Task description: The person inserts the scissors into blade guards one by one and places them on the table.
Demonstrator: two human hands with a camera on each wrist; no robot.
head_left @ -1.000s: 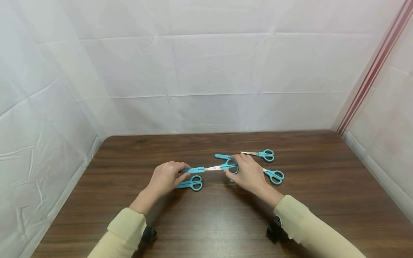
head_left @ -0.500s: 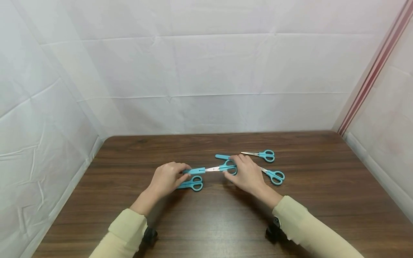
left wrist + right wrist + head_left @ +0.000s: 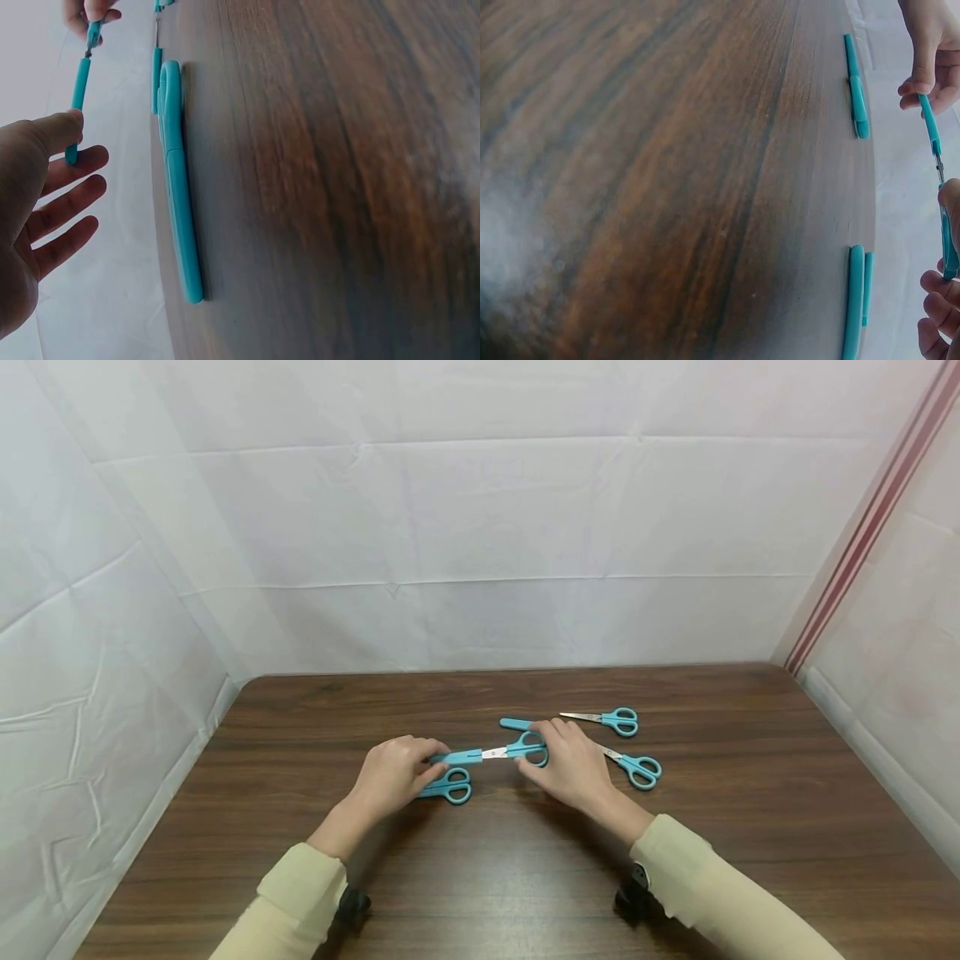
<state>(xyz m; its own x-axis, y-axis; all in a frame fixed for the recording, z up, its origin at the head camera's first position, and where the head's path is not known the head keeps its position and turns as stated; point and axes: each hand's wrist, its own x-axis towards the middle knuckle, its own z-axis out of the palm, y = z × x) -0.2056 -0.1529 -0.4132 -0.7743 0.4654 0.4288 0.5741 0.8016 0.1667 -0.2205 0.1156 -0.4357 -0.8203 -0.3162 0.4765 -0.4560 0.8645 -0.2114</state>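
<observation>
Between thumb and fingers my left hand [image 3: 390,774] pinches the closed end of a turquoise blade cover [image 3: 461,757], its other fingers spread in the left wrist view. My right hand [image 3: 573,764] grips the turquoise handles of a pair of scissors [image 3: 517,750]. The scissors' blades point left, partly inside the cover, with a short stretch of bare metal showing. Both are held above the table, as the wrist views show. Below my left hand lies another pair of scissors [image 3: 178,202] with its cover on, partly hidden by the fingers in the head view.
Two uncovered pairs of scissors lie right of my right hand, one farther back [image 3: 618,720] and one nearer [image 3: 639,771]. A loose cover [image 3: 516,724] lies behind that hand, partly hidden. White sheeting [image 3: 480,527] stands behind the brown wooden table [image 3: 480,877].
My left hand has moved slightly right with the cover, and my right hand slightly left with the scissors. Less bare blade shows between them. The scissors on the table have stayed put.
</observation>
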